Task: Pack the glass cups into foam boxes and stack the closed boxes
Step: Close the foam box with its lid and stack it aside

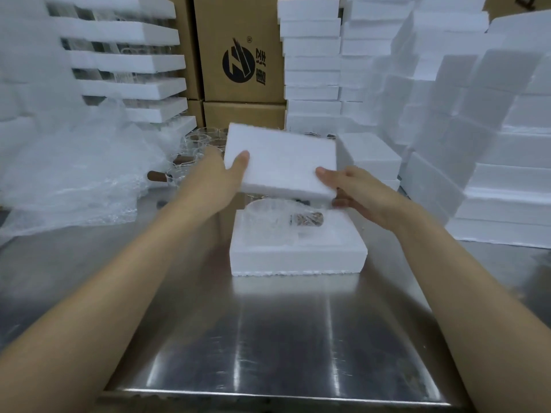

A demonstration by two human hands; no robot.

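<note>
Tabletop point(268, 338), foam lid point(280, 159) between both grips point(214, 180) point(357, 195)

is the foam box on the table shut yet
Open: the white foam lid is held above the white foam base, glass cup showing inside.

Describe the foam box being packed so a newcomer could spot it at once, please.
On the steel table, dead centre, sits a low foam box. Unlike the boxes stacked at right, it is open, a glass cup inside and a lid held above it.
</note>
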